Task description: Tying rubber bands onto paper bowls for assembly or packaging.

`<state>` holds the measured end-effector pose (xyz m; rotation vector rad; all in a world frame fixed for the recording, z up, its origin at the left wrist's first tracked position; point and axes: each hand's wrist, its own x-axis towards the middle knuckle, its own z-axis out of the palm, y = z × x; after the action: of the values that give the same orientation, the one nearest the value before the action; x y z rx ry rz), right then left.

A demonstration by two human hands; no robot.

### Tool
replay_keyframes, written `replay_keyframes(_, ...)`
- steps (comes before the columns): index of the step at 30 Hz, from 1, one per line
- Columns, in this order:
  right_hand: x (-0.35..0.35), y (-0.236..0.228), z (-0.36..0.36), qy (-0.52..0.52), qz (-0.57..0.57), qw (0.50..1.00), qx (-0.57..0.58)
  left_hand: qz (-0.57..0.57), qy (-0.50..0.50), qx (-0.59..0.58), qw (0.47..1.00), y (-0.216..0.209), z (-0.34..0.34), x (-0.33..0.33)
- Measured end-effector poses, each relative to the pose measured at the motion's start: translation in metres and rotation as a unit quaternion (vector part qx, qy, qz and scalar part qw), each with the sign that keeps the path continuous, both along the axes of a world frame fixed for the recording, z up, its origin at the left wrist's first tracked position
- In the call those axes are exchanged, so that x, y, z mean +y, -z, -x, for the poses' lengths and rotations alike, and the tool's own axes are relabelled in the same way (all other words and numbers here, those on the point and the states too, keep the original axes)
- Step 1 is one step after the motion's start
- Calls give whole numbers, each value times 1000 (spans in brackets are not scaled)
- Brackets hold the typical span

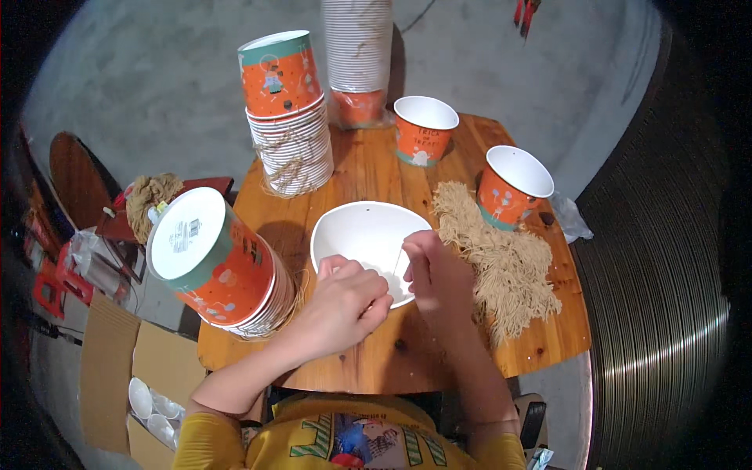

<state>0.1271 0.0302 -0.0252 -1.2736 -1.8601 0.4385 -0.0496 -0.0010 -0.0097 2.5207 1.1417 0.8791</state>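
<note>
A white-lined paper bucket stands at the middle of the table in front of me, its mouth facing up toward me and its rim bent out of round. My left hand is curled closed at the bucket's near left rim, with its fingertips partly hidden. Over the right side of the mouth, my right hand pinches what looks like a thin string, a fine line against the white inside. Right of the bucket lies a heap of tan twine pieces.
Two orange buckets stand at the back right. Stacks of nested buckets with twine rise at the left, back left and far back. An open cardboard box holding white pieces is on the floor, left.
</note>
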Motion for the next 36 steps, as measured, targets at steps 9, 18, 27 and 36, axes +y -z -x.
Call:
replay_keyframes(9,-3,-9,6,39,47,993,-100,-140,75,105,982,7,10,-1)
replay_keyframes(18,8,-42,-73,-162,241,844,451,-180,-94,183,962,7,35,17)
replay_keyframes(27,-19,-17,-109,-352,159,625,679,-243,-125,169,947,9,42,46)
replay_keyframes(36,-53,-56,-27,-38,183,840,509,97,29,-241,965,-19,-29,-8)
